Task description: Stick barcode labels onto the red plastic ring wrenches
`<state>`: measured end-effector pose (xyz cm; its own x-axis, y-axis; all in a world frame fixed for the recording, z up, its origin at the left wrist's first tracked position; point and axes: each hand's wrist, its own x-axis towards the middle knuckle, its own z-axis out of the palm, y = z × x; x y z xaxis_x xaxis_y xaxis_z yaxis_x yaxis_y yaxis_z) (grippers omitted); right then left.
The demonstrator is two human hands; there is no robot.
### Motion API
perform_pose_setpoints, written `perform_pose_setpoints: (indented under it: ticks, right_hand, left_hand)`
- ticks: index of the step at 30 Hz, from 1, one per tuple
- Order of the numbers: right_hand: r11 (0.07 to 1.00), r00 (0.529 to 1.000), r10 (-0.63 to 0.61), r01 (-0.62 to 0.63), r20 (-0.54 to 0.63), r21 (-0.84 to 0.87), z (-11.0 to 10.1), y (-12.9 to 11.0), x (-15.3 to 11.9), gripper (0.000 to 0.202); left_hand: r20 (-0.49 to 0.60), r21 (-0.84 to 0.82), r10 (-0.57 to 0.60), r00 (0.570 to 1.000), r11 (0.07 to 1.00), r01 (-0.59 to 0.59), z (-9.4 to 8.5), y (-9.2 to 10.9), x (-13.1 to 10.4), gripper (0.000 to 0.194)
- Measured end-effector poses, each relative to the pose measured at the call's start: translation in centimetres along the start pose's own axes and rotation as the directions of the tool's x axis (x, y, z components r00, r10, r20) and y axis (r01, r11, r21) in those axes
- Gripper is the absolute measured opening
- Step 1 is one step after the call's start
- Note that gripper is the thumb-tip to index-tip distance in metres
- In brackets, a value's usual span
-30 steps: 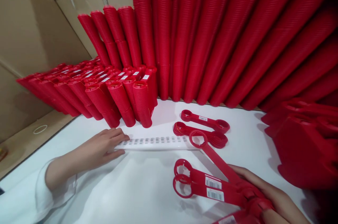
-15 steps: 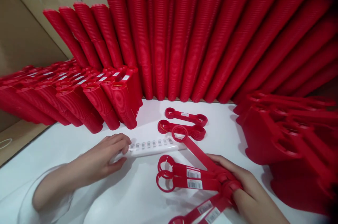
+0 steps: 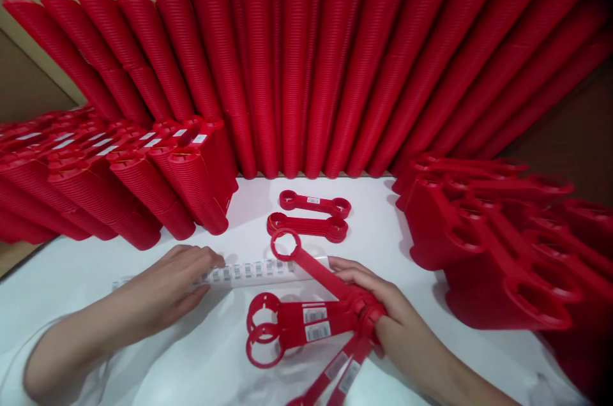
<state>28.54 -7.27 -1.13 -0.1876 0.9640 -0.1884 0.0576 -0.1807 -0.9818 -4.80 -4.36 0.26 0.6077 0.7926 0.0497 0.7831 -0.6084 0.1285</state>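
A white sheet of barcode stickers (image 3: pixel 249 270) lies across the table, its left end gripped between the thumb and fingers of my left hand (image 3: pixel 191 278). In my right hand (image 3: pixel 383 304) is a fanned bunch of red plastic double-ring pieces (image 3: pixel 297 320), held at one end. Several of these carry barcode labels, and one piece points up and left over the sheet. My right fingertips are at the sheet's right end; whether they pinch it I cannot tell. Just behind lie a small stack of red double-ring pieces (image 3: pixel 306 227) and a labelled red double-ring piece (image 3: pixel 313 202).
Tall columns of stacked red pieces (image 3: pixel 297 74) line the back of the white table (image 3: pixel 201 361). Labelled red stacks (image 3: pixel 196 182) stand at the left, more red stacks (image 3: pixel 469 246) at the right. Cardboard (image 3: pixel 38 29) shows at the back left.
The view has shifted to the right. My right hand, with the fanned red pieces, has come nearer the sticker sheet, and its fingers now reach the sheet's right end. My left hand still grips the sheet.
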Motion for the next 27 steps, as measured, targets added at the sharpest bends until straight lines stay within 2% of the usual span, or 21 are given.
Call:
perform_pose_setpoints:
  ticks: [3,5,9,13,18,24,27]
  right_hand:
    - [0.995,0.997,0.068,-0.07,0.027,0.066,0.6,-0.1,0.4,0.046]
    - [0.992,0.996,0.075,-0.08,0.05,0.098,1.0,-0.3,0.6,0.047]
    - [0.992,0.995,0.043,-0.053,0.085,0.116,1.9,-0.4,0.7,0.044]
    - [0.988,0.994,0.068,-0.079,0.084,0.131,2.7,-0.2,0.7,0.04]
    - [0.972,0.974,0.182,-0.198,0.134,0.125,2.9,-0.2,0.9,0.049]
    - [0.963,0.971,0.2,-0.219,0.129,0.155,3.1,-0.7,0.8,0.05]
    - [0.959,0.969,0.215,-0.233,0.121,0.164,3.3,-0.9,0.7,0.05]
  left_hand:
    - [0.072,-0.019,0.045,0.996,0.999,-0.043,-0.4,0.1,1.0,0.038]
    - [0.082,-0.036,0.069,0.994,0.997,-0.067,-0.5,0.8,2.1,0.04]
    - [0.062,-0.078,0.186,0.981,0.98,-0.181,0.0,3.2,4.9,0.032]
    - [0.027,-0.098,0.228,0.973,0.969,-0.225,0.4,4.5,6.9,0.022]
    - [-0.041,-0.193,0.253,0.967,0.947,-0.256,0.4,4.3,7.0,0.019]
    - [-0.123,-0.228,0.282,0.952,0.925,-0.304,0.5,4.6,6.5,0.014]
    - [-0.131,-0.306,0.223,0.966,0.918,-0.254,0.1,4.5,6.3,0.016]
